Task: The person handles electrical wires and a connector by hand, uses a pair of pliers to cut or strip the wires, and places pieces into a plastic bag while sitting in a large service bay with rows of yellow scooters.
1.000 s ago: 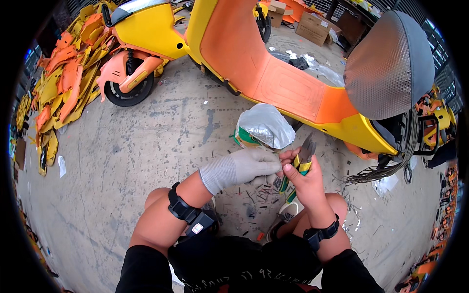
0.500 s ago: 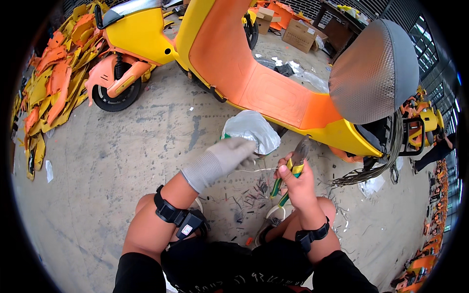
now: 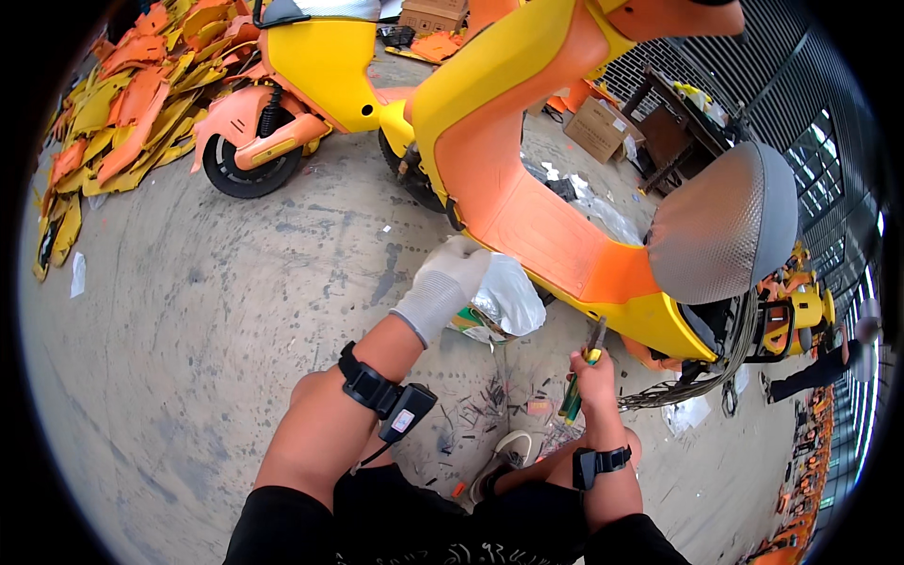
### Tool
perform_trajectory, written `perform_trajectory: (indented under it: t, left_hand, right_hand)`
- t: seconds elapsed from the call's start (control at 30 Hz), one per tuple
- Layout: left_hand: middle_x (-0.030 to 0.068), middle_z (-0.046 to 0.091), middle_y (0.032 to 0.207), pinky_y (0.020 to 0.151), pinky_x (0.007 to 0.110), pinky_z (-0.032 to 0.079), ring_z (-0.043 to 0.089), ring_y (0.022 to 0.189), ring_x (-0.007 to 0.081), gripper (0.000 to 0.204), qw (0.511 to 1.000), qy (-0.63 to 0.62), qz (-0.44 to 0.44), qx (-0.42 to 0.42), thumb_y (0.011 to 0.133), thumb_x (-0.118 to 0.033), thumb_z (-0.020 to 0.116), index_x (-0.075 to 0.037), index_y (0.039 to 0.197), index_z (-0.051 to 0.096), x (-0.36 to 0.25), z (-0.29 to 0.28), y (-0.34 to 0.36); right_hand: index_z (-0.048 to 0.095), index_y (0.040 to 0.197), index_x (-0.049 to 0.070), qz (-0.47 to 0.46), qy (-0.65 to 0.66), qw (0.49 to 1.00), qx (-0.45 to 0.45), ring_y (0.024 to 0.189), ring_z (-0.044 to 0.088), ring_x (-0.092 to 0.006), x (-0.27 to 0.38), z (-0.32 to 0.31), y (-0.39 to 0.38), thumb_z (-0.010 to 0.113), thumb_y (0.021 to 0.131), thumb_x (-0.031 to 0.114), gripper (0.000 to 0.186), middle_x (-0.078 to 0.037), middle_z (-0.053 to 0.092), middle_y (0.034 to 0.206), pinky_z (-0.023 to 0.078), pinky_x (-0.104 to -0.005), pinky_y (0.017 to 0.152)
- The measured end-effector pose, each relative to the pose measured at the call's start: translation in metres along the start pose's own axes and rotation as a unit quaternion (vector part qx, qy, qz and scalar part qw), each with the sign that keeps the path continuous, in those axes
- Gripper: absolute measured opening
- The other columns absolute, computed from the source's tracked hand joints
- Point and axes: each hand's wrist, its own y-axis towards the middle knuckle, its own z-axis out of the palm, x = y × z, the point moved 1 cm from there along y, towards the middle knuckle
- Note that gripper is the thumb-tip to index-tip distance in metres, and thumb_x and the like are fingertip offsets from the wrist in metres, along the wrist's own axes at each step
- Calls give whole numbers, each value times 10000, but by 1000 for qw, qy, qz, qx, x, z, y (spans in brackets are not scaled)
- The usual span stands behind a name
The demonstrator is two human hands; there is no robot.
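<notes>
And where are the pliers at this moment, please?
In the head view, the pliers are right of centre, held in the bare right hand, just below the yellow and orange scooter in the picture.

Pale lettering (image 3: 485, 554) crosses the front of the black shirt (image 3: 414, 520) near the lower edge, bent and partly cut off. A small white label (image 3: 403, 420) sits on the black case (image 3: 421, 402) strapped to the left forearm (image 3: 306, 428); its print is too small to read.
</notes>
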Motion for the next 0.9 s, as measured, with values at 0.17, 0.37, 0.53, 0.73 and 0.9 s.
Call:
perform_trajectory:
  t: [0.17, 0.37, 0.53, 0.73, 0.9]
  left_hand:
    - [66, 702, 970, 722, 285, 544, 670, 834, 129, 393, 981, -133, -94, 107, 920, -286, 574, 1, 1183, 629, -16, -8, -10]
    - [58, 694, 961, 711, 281, 536, 659, 822, 119, 360, 978, -157, -100, 95, 924, -270, 568, 0, 1153, 634, -17, -14, -8]
    - [55, 690, 924, 709, 278, 531, 650, 800, 107, 364, 985, -110, -92, 91, 928, -272, 563, 4, 1155, 635, -4, -15, 0]
    - [196, 712, 1038, 938, 421, 501, 671, 1028, 357, 364, 999, 2, -25, 40, 898, -308, 544, -34, 1073, 707, -1, -23, -6]
    - [90, 690, 917, 783, 323, 522, 670, 824, 182, 342, 995, 48, 78, 46, 913, -309, 568, -13, 1039, 681, 7, -12, -1]
  right_hand:
    - [550, 1018, 25, 102, 32, 991, 85, 669, 575, -171, -11, 25, 8, 655, 917, 41, 146, -60, 574, 821, 530, -349, 581]
    - [565, 1026, 10, 53, 55, 997, 32, 679, 606, -190, 32, 60, 67, 622, 927, 46, 120, -79, 607, 803, 527, -353, 585]
    - [577, 1014, 7, 66, -25, 997, -1, 714, 638, -188, 33, 73, 98, 621, 924, 64, 115, -71, 636, 849, 523, -351, 590]
    - [594, 947, 11, 195, -18, 976, 97, 620, 575, -220, -45, 49, 74, 636, 932, 128, 125, -70, 566, 742, 529, -411, 553]
    - [510, 838, 63, 257, 91, 952, 143, 609, 543, -189, -20, 39, 40, 622, 953, 152, 183, -42, 515, 717, 519, -399, 553]
